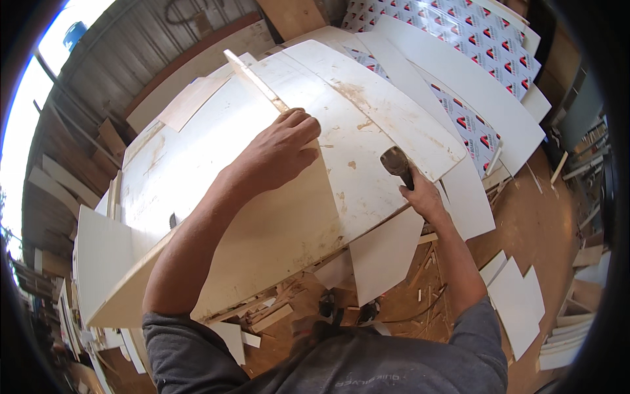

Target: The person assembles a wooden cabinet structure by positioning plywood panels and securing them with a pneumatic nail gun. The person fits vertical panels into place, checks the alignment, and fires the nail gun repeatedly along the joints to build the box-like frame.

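Observation:
My left hand [282, 148] is closed over the top edge of a pale board [252, 82] that stands on edge on the white-topped work table. A broad cream panel [282, 226] stretches below my left forearm toward the near left, joined to or touching a white upright panel [102, 262]; the exact joint is hidden by my arm. In my right hand [423, 197] is a hammer [396, 162], gripped by its dark handle with the worn metal head pointing up and away. The hammer is held over the right part of the table, apart from the boards I hold.
The white table top [367, 148] is stained with brown smears. Behind it to the right lie stacked white sheets [453, 72], some with printed film. Offcuts [515, 305] and wood scraps litter the brown floor [525, 217]. A corrugated metal wall [131, 59] stands at the far left.

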A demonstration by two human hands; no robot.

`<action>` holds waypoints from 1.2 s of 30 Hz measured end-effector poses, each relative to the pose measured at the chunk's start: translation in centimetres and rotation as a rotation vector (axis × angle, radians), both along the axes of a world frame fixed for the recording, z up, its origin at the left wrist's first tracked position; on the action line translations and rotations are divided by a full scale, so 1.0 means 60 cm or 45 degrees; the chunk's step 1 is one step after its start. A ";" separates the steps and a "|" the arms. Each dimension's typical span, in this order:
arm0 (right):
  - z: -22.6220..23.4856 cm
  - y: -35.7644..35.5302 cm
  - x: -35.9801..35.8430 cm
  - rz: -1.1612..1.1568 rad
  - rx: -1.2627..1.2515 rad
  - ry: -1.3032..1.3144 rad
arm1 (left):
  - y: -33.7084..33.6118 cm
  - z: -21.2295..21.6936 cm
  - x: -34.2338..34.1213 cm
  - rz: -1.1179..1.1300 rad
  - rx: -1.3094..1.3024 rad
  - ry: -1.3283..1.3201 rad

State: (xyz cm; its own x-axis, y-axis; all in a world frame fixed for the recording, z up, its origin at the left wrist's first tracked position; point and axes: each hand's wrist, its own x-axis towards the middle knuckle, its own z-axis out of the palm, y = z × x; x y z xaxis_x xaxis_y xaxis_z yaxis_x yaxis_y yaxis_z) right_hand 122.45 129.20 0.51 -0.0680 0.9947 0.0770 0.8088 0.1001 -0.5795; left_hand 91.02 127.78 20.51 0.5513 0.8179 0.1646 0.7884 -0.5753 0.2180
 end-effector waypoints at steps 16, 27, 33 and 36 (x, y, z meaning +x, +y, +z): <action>-0.197 0.189 -0.052 0.167 0.050 -0.632 | -0.008 -0.033 0.005 0.156 0.223 -0.083; 0.086 0.149 -0.109 0.372 -0.131 0.515 | -0.133 0.022 -0.235 0.392 0.691 -0.475; 0.314 0.072 -0.248 0.287 0.034 0.275 | -0.382 0.056 -0.709 1.308 0.816 -0.098; 0.324 0.109 -0.333 0.321 0.033 0.048 | -0.542 0.040 -0.898 1.914 0.563 0.244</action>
